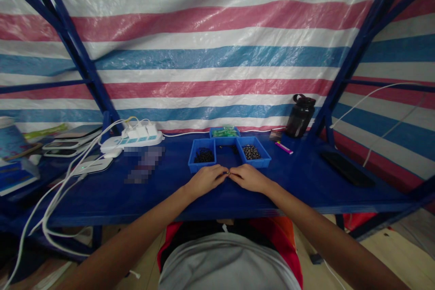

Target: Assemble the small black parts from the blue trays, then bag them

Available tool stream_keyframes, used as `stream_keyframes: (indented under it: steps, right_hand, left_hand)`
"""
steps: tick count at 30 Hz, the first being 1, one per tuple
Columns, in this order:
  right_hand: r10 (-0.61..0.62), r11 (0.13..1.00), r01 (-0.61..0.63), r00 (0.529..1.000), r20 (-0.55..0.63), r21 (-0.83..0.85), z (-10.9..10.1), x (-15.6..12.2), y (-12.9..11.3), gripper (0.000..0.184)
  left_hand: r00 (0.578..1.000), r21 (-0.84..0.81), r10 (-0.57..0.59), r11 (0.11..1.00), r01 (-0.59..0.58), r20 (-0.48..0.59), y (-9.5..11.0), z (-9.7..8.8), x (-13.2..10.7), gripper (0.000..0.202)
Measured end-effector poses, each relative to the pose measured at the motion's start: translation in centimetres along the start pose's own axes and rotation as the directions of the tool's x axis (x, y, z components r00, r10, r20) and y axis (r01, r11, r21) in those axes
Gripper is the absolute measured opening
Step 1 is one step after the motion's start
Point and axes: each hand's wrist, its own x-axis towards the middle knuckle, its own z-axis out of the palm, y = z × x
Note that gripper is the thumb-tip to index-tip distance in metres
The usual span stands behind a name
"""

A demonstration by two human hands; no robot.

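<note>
My left hand (208, 178) and my right hand (250, 177) meet fingertip to fingertip over the blue table, close to its front. Between the pinched fingers is a tiny brassy part (228, 172), too small to name. Just beyond my left hand stands a blue bin (191, 156) of small black pieces (204, 155). Beyond my right hand, another blue bin (266, 159) holds small shiny metal pieces (251, 152). Behind these two, a third blue bin (212, 131) contains green-and-clear items (225, 132).
A white power strip (149, 137) with plugs and trailing white cables (56, 190) occupies the left. Rightward are a dark bottle (300, 116), a purple lighter-like object (284, 147) and a black phone-like slab (346, 168). Blue frame posts (79, 61) rise before a striped tarp (217, 61).
</note>
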Motion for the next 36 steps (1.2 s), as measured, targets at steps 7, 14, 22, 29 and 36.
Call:
stream_keyframes:
  steps: [7,14,22,29,36]
  right_hand:
    - [0.031,0.999,-0.030,0.999,0.008,-0.024,-0.17,0.01,-0.18,0.022]
    - [0.026,1.000,-0.026,1.000,-0.017,-0.001,-0.50,-0.06,-0.52,0.024]
    - [0.041,0.999,-0.041,0.999,-0.014,-0.011,-0.53,-0.09,-0.52,0.023]
    - [0.039,0.999,-0.039,0.999,-0.017,0.010,-0.32,-0.05,-0.32,0.019]
    - [0.051,0.999,-0.051,0.999,-0.002,-0.007,-0.13,-0.02,-0.26,0.016]
  left_hand:
    - [0.999,0.028,-0.053,0.998,0.053,-0.009,0.23,0.10,-0.01,0.021]
    - [0.991,0.102,-0.109,0.990,0.101,0.072,0.16,0.24,0.10,0.017]
    - [0.991,0.133,-0.108,0.986,0.097,0.082,0.74,-0.11,0.10,0.013]
    - [0.992,0.121,-0.115,0.987,0.109,0.045,0.36,-0.17,0.16,0.015]
    - [0.998,0.079,-0.060,0.995,0.057,0.034,0.27,0.12,0.06,0.017]
